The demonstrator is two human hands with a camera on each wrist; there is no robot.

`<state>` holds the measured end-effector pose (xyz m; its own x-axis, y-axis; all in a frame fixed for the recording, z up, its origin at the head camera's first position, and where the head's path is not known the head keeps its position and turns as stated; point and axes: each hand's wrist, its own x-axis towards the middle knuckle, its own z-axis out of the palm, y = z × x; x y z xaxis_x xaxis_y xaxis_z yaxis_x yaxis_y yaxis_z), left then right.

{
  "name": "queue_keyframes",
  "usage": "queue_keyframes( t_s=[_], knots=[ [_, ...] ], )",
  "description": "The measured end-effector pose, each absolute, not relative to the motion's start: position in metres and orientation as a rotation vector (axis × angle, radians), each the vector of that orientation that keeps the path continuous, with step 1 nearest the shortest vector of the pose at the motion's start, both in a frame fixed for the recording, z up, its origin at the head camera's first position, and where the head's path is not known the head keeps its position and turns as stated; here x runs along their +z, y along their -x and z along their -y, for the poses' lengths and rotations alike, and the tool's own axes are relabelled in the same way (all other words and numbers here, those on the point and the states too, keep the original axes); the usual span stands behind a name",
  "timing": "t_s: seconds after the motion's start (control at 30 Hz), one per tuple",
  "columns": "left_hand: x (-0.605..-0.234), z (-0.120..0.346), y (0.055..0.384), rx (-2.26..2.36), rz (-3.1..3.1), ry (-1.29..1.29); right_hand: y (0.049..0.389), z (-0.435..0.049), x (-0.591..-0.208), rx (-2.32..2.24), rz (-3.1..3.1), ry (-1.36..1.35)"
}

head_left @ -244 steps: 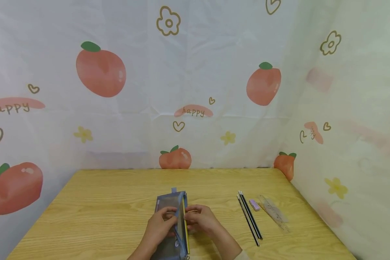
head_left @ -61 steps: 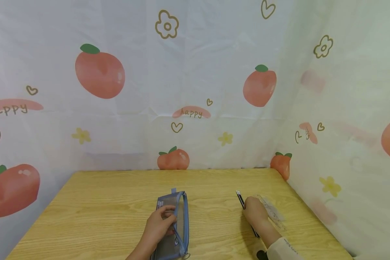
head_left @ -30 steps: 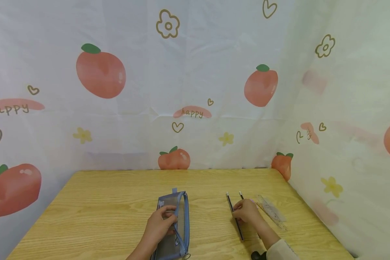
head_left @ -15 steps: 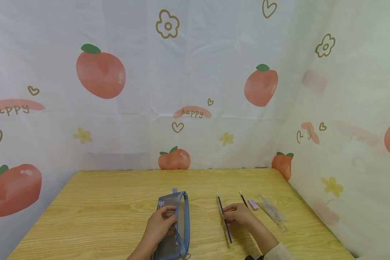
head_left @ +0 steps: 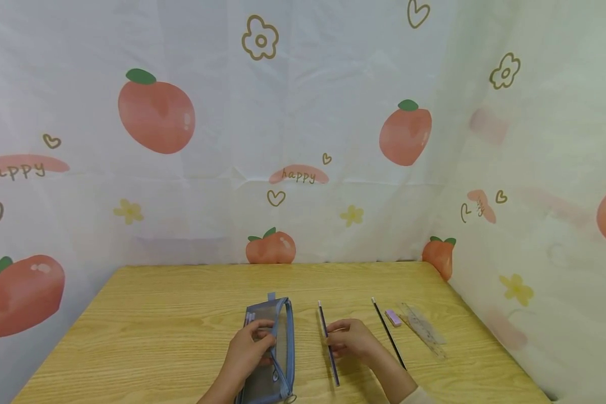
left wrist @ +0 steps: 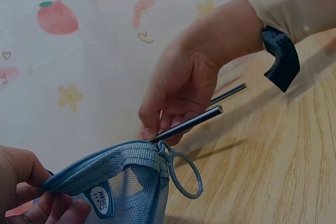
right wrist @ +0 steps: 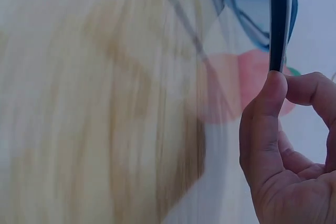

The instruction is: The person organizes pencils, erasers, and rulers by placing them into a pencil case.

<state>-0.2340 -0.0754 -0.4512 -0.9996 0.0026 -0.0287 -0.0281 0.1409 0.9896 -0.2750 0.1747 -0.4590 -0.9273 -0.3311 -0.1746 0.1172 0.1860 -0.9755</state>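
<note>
A blue mesh pencil case (head_left: 265, 376) lies on the table with its zipper side gaping. My left hand (head_left: 249, 347) pinches the edge of that opening; in the left wrist view, thumb and fingers hold the zipper band. To the right of the case, my right hand (head_left: 353, 339) pinches a dark striped pencil (head_left: 330, 356) around its middle, raised off the table. The right wrist view shows the same pencil (right wrist: 280, 30) between thumb and index finger, its flat end toward the camera. White-tipped items (head_left: 249, 317) show through the mesh; their kind is unclear.
Right of my right hand, another dark pencil (head_left: 388, 332) lies on the wooden table (head_left: 156, 331). Past it are a purple eraser (head_left: 393, 318) and clear rulers (head_left: 424, 328). A ring pull (left wrist: 185, 176) hangs from the case. Printed cloth walls stand behind and at the right.
My right hand has taken a pencil from the ones on the right and carried it left toward the case. My left hand keeps its hold. The yellow item seen earlier at the opening is out of sight.
</note>
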Motion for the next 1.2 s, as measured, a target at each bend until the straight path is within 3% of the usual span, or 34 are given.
queue_keyframes(
  t_s=[1.2],
  knots=[
    [-0.452,0.071,0.232,2.035,-2.378,0.013,0.265,-0.105,-0.458,-1.917,-1.944,0.231]
  ],
)
